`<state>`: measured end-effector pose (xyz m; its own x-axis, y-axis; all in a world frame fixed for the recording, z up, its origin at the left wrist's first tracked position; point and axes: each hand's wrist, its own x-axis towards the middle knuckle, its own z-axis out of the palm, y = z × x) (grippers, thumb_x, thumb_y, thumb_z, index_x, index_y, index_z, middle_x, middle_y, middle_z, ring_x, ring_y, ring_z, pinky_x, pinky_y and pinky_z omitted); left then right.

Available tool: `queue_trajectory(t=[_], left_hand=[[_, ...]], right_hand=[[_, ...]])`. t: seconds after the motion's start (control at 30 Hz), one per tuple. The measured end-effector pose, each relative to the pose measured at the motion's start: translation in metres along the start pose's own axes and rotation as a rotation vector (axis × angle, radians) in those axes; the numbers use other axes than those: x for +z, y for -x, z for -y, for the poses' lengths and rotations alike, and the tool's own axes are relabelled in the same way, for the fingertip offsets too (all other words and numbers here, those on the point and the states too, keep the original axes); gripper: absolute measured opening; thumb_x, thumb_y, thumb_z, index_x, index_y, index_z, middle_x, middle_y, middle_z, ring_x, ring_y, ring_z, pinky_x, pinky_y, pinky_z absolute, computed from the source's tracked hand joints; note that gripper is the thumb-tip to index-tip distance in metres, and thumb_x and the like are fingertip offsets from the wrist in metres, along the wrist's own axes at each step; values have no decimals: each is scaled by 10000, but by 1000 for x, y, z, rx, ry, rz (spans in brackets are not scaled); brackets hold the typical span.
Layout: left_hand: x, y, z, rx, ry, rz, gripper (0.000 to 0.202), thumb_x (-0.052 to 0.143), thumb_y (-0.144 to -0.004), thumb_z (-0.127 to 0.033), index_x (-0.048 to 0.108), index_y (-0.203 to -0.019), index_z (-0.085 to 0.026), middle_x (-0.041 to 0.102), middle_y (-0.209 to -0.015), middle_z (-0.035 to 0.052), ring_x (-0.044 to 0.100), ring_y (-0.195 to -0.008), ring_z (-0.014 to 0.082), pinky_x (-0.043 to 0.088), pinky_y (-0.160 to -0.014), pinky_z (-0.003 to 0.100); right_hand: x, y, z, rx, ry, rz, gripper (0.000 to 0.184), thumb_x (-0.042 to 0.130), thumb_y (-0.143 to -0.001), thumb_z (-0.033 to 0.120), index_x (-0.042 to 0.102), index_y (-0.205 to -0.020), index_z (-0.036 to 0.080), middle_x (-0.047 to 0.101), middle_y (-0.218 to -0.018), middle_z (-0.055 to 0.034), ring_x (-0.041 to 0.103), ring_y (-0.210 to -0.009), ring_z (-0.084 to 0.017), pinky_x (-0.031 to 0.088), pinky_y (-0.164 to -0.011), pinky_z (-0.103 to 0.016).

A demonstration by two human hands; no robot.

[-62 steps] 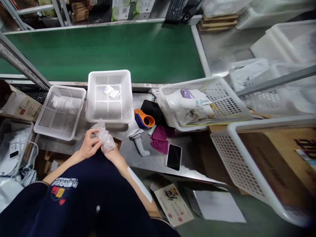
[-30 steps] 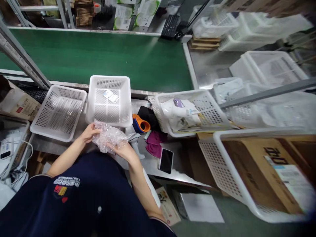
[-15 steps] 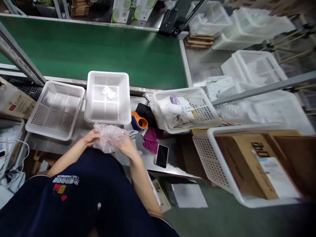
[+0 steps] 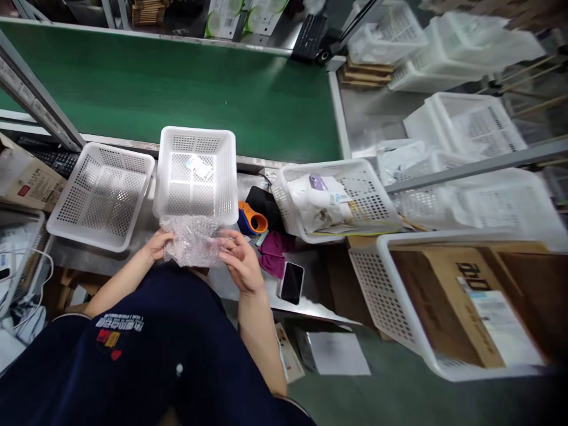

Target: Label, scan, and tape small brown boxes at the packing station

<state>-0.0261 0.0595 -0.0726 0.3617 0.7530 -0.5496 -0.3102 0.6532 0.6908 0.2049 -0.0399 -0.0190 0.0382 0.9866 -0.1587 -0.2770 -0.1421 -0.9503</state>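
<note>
A crumpled piece of clear bubble wrap (image 4: 193, 239) is held in front of my body, at the near rim of a white basket (image 4: 197, 177). My left hand (image 4: 158, 244) pinches its left edge. On the other side, my right hand (image 4: 239, 259) has its fingers bent around the right edge, with the fingertips touching the film. Whether anything lies inside the wrap cannot be made out. In the basket behind it lies a small white printed label or packet (image 4: 199, 167).
Another white basket (image 4: 100, 198) stands left. A tape dispenser (image 4: 252, 218), purple cloth (image 4: 272, 254) and phone (image 4: 291, 283) lie right of my hands. Further right are a basket of bagged goods (image 4: 335, 171) and one with a cardboard box (image 4: 461, 302). A green conveyor belt (image 4: 186, 89) runs behind.
The bubble wrap looks flatter and more spread out than before. My right hand has shifted right and its fingers have opened somewhat. My left hand has moved slightly left.
</note>
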Motion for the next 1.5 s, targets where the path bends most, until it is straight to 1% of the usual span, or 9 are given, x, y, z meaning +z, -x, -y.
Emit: queue_trajectory(t=[0.23,0.4,0.5,0.63,0.8,0.93,1.1,1.33,1.5], left_hand=[[20,-7,5,38,53,17,521,952,-637,-362,715,-1057,-167,805,-925,65,786,-974,273,630,-894,376],[22,-6,6,93,-82,218,556,905,-686,-592,720,-1029,-195,805,-1022,95,767,-1065,291,633,-898,404],[24,-9,-10,187,-150,240,587,796,-805,-658,719,-1174,-208,787,-1182,79,747,-1092,246,604,-911,356],[43,-8,-53,441,-365,315,806,970,-606,-591,731,-1275,-210,775,-1252,116,707,-1207,291,547,-1053,387],[86,0,-100,614,-790,452,427,940,-721,-441,836,-1060,-202,810,-1079,99,735,-1005,273,570,-977,410],[113,16,-128,751,-950,602,271,834,-862,-465,817,-875,-195,776,-1099,127,723,-978,259,591,-949,436],[141,54,-170,764,-1204,1005,284,845,-853,-438,714,-721,-222,694,-1078,112,672,-991,247,605,-930,419],[160,117,-215,1240,-1531,813,182,742,-881,-265,655,-725,-225,600,-943,57,554,-760,171,506,-633,298],[171,150,-226,1377,-1642,1119,225,640,-912,-145,620,-725,-269,637,-797,30,564,-613,163,434,-539,328]], right_hand=[[9,-2,2,-105,493,-293,1057,926,-675,613,422,-1515,217,595,-1492,-220,594,-1374,-403,458,-1193,-600],[-2,-4,36,-208,464,-106,680,782,-863,532,543,-1429,241,641,-1440,-132,659,-1268,-313,546,-1097,-447],[-14,1,73,-231,723,19,387,697,-932,437,669,-1258,228,755,-1086,-78,718,-924,-265,579,-869,-379],[-20,3,115,-338,991,138,207,579,-1004,346,726,-1084,224,778,-944,-68,716,-838,-254,528,-805,-352],[-28,-7,137,-435,1113,251,203,594,-960,278,760,-1066,228,809,-991,-85,737,-929,-285,522,-902,-387],[-42,-11,146,-339,1009,401,295,536,-1039,385,786,-1060,231,812,-946,-57,718,-831,-243,549,-855,-361],[-50,-5,158,-299,806,486,358,553,-1054,472,777,-1188,227,806,-1011,-35,712,-796,-208,582,-781,-318],[-45,21,193,-617,770,289,621,865,-851,382,584,-1391,262,719,-1210,-93,742,-1027,-252,643,-903,-369],[-42,30,207,-723,610,197,353,822,-894,375,596,-1152,288,703,-1044,-63,743,-906,-216,659,-803,-343]])
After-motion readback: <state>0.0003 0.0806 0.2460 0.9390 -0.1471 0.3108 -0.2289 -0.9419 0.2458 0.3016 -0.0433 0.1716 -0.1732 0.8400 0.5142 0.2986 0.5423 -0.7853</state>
